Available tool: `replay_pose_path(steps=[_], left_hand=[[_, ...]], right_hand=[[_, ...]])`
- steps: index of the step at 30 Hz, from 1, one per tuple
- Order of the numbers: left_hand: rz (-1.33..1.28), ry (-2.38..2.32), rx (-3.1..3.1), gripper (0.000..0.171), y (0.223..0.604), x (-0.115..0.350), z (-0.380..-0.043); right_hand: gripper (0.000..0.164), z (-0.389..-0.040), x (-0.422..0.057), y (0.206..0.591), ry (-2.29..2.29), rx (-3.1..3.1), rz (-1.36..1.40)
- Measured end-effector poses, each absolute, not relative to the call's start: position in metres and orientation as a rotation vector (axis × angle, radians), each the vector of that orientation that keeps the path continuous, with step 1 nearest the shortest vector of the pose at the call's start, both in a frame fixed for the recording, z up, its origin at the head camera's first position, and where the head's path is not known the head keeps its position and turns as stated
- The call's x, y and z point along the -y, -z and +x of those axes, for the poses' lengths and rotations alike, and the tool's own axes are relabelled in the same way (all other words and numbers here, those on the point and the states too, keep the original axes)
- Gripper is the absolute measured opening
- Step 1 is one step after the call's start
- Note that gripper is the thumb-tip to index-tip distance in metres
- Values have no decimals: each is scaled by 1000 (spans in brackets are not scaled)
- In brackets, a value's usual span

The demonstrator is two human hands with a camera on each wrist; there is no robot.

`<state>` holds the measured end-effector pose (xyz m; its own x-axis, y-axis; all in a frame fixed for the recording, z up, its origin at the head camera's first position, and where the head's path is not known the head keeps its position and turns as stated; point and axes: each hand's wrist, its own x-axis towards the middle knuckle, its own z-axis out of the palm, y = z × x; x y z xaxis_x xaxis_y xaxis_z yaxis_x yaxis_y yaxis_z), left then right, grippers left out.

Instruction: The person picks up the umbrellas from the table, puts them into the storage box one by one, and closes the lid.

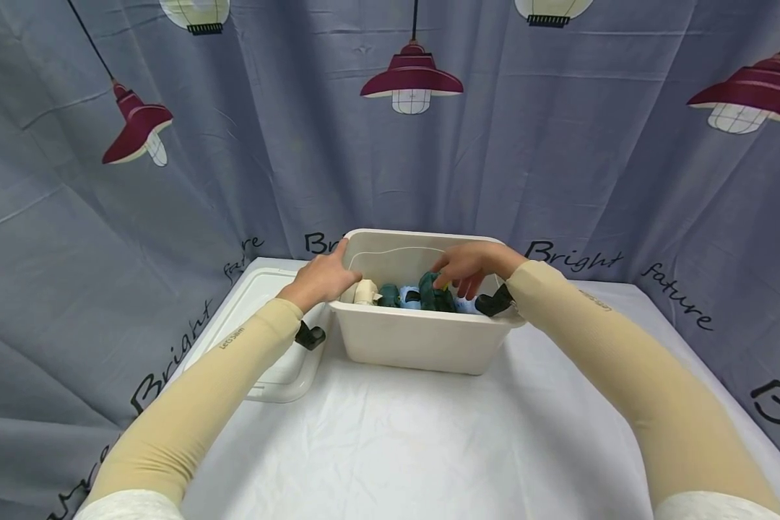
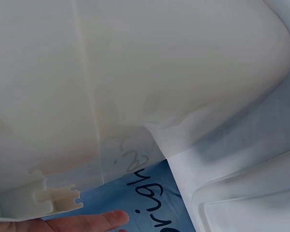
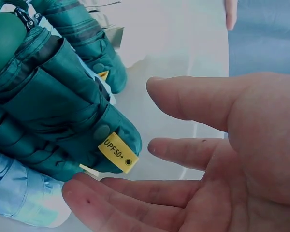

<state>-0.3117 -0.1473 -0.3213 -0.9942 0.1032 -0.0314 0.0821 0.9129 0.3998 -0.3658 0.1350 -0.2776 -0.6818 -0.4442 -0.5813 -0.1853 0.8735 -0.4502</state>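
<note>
A white plastic bin [image 1: 416, 339] holds several folded umbrellas standing side by side. My left hand [image 1: 323, 278] rests at the bin's left rim, and its straight fingers [image 2: 94, 223] show beyond the wall in the left wrist view. Inside the bin's right half reaches my right hand [image 1: 471, 266], thumb and fingers apart with nothing between them. Nearest to it is a dark green umbrella [image 3: 63, 101] with a yellow UPF50+ tag [image 3: 118, 153]. Another green umbrella [image 3: 84, 34] and a light blue umbrella [image 3: 24, 186] lie about it; a cream umbrella [image 1: 366, 292] is at the left end.
The bin's white lid [image 1: 279, 379] lies on the white-covered table [image 1: 429, 448], left of the bin. A grey-blue curtain [image 1: 299, 144] printed with lamps hangs behind the table. Black wrist cameras [image 1: 310, 336] sit at both wrists, the right one close to the bin's rim.
</note>
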Motion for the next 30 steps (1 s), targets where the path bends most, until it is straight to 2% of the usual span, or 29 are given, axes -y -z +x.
replay_pose_path(steps=[30], left_hand=[[147, -628, -3034, 89, 325, 147, -315]], right_hand=[[58, -326, -170, 267, 572, -2699, -562]])
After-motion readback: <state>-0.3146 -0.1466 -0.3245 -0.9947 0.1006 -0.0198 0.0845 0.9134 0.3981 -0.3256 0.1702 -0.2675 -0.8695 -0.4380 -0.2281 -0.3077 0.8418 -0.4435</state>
